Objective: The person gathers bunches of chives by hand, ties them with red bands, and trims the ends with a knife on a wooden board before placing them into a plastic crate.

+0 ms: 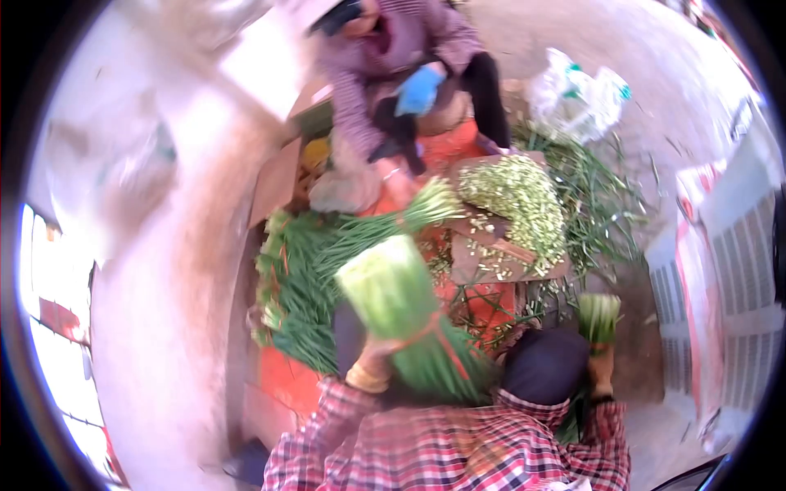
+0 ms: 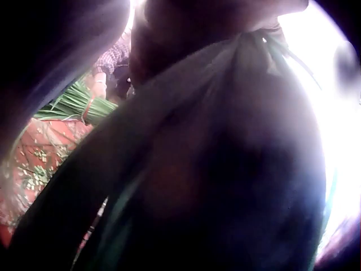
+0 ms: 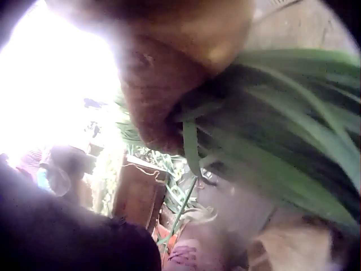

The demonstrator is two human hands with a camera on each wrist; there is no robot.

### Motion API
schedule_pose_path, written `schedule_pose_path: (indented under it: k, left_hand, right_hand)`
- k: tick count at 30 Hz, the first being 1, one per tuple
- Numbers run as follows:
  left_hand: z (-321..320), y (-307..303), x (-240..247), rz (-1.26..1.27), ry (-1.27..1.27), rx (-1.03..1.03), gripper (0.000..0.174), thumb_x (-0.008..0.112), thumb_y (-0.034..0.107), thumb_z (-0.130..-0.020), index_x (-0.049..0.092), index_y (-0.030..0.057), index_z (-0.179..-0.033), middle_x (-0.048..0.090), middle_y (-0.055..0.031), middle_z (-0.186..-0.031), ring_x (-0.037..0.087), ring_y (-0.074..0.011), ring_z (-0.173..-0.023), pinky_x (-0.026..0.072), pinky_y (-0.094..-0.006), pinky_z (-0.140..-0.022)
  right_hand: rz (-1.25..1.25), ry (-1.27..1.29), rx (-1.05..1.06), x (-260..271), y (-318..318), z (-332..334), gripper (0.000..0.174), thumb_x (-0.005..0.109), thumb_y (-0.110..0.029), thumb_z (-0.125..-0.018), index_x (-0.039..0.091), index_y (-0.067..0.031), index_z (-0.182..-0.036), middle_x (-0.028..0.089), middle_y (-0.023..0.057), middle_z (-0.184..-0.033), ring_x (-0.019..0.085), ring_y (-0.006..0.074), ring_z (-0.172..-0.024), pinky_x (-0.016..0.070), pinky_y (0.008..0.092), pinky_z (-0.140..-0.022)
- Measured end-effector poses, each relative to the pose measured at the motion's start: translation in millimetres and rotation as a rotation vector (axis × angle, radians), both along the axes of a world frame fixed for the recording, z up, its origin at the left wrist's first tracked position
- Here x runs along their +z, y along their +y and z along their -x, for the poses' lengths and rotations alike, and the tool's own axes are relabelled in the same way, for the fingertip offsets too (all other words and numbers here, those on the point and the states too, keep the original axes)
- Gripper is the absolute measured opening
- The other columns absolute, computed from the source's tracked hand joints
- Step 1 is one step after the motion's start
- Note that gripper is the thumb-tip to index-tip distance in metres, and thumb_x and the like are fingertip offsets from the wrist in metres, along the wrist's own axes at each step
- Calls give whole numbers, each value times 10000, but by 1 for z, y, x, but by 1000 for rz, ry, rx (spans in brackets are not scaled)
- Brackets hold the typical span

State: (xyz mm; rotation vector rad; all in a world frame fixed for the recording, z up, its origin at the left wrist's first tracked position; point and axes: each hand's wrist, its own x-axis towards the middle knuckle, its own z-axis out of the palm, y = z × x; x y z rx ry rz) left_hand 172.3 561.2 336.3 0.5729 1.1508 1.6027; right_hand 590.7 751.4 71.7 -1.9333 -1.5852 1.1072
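Observation:
My left hand (image 1: 377,357) grips a large bundle of garlic chives (image 1: 442,360), tied with a red band, its pale stem ends tilted up. In the left wrist view the bundle is dark and blurred, its leaves hanging below the fingers. My right hand (image 1: 602,370) holds a smaller bunch of chives (image 1: 599,319) upright beside my dark-clad knee (image 1: 544,367). The right wrist view shows curled fingers (image 3: 161,107) around its long green leaves (image 3: 282,130). More chives (image 1: 307,286) lie heaped at the left.
Opposite sits a person (image 1: 393,74) wearing a blue glove, one hand at a banded bunch (image 1: 426,204). A pile of chopped stem pieces (image 1: 520,204) rests on cardboard. Loose leaves (image 1: 602,204) and a white plastic bag (image 1: 573,98) lie right of it; sacks (image 1: 704,303) stand far right.

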Motion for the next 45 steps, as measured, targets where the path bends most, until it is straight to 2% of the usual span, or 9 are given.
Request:
schedule_pose_path:
  k: [7,11,18,28,32,36,38,41,45]
  left_hand:
    - [-12,26,-3,-129,-162,-354,1017,865,131,-589,294,-7,-1419,466,-125,-1371,472,-220,-1231,363,-356,-1056]
    - [-26,37,-8,-231,-175,-522,770,846,82,-617,501,24,-1303,605,-28,-1212,525,-118,-1123,403,-294,-979]
    - [-16,28,-16,-388,-308,-440,777,818,9,-626,467,32,-1320,592,-47,-1228,553,-160,-1115,424,-333,-988]
    - [7,69,-22,-271,-121,-307,762,790,185,-641,461,28,-1311,579,-139,-1220,542,-253,-1162,429,-380,-986]
    - [-25,98,-85,-708,262,-90,793,778,288,-670,420,149,-1364,484,-179,-1335,449,-334,-1257,404,-487,-1015]
    - [-31,75,-14,-453,-366,-277,850,787,300,-648,388,-19,-1328,540,-173,-1241,578,-306,-1086,515,-449,-902]
    - [-41,82,-8,-476,-290,-302,828,777,323,-648,413,-32,-1302,568,-183,-1183,597,-306,-1014,522,-428,-856]
    - [-56,83,-11,-403,-404,-391,695,754,302,-705,472,-26,-1250,594,-169,-1116,617,-277,-952,535,-401,-814]
    - [-41,102,-41,-512,140,-356,783,743,444,-736,436,14,-1313,559,-137,-1223,582,-258,-1064,493,-405,-919]
  right_hand:
    - [-391,-139,-44,154,-37,-30,791,802,-201,-614,438,12,-1283,554,172,-1201,541,286,-1095,410,374,-957]
    - [-618,-116,-93,280,-48,-25,783,810,-167,-643,429,26,-1299,554,162,-1218,534,260,-1108,404,362,-965]
    - [-818,-379,-45,424,-88,60,691,794,-95,-660,466,11,-1259,610,137,-1121,579,226,-1016,448,348,-904]
    - [-593,39,381,380,-61,204,711,785,-37,-639,458,0,-1269,591,107,-1128,559,202,-1046,447,314,-931]
    - [-699,308,420,353,-58,199,748,815,-75,-636,443,24,-1277,592,115,-1141,541,206,-1088,416,327,-975]
    - [-579,606,248,369,-51,186,704,827,-140,-660,470,15,-1245,611,123,-1115,578,185,-1036,462,322,-911]
    - [-684,176,294,387,-63,183,663,817,-253,-680,507,-3,-1210,641,126,-1054,619,211,-968,486,339,-869]
    - [-1021,194,347,361,-68,185,694,796,-306,-658,486,-10,-1203,609,187,-1036,612,302,-987,477,379,-874]
    - [-927,259,306,399,-84,173,701,764,-279,-654,453,12,-1211,587,214,-1009,600,354,-964,480,411,-850]
